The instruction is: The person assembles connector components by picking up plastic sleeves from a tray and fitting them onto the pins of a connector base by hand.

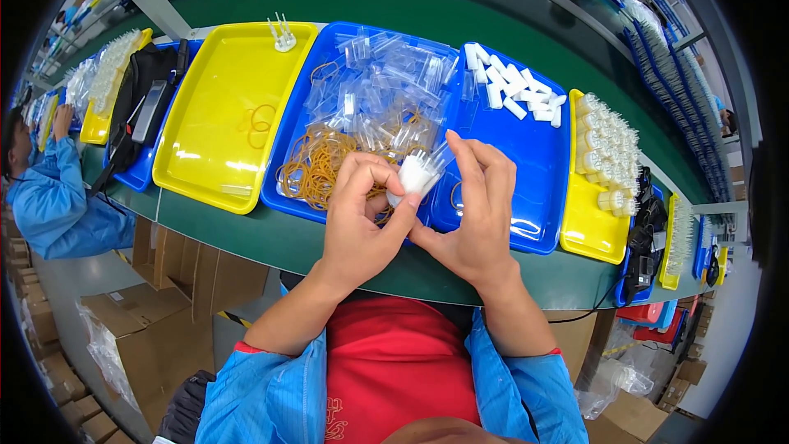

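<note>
My left hand (362, 218) is closed around a small white plastic piece (417, 173), pinched between thumb and fingers. Several clear, thin prongs or sleeves (437, 158) stick out of its upper right side. Close beside it is my right hand (481, 214), fingers spread, the index fingertip at the clear ends and the thumb near my left thumb. Both hands are over the near edge of a blue tray (283, 185) that holds clear plastic sleeves (378, 74) and a heap of tan rubber bands (316, 164).
Right of it, a blue tray (526, 189) carries white cylinders (514, 86). Beyond, a yellow tray (593, 234) holds rows of white pronged pieces (606, 148). The left yellow tray (218, 115) has one pronged piece (283, 39) and rubber bands. A co-worker (62, 197) sits at left.
</note>
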Motion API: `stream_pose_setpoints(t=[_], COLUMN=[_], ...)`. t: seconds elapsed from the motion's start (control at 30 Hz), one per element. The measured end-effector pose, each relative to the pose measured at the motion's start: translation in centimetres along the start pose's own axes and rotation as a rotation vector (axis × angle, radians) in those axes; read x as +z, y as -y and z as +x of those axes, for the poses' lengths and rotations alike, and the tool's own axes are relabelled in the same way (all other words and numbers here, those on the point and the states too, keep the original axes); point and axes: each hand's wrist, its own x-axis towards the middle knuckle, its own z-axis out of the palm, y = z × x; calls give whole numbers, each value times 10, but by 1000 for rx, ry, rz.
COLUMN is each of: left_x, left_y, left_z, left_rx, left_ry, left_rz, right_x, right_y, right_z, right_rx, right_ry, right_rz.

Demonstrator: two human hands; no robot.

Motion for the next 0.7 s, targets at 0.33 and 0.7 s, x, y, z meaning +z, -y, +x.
stream_pose_setpoints(t=[0.33,0.7], left_x=[-4,-18], left_y=[0,-4], left_z=[-2,0], left_rx=[-37,-282], left_ry=[70,113], left_rz=[-12,-424], right_x=[-10,-12], right_y=[-10,-6], right_z=[9,9], right_rx=[-65,-58], right_ry=[63,17], right_rz=[86,85])
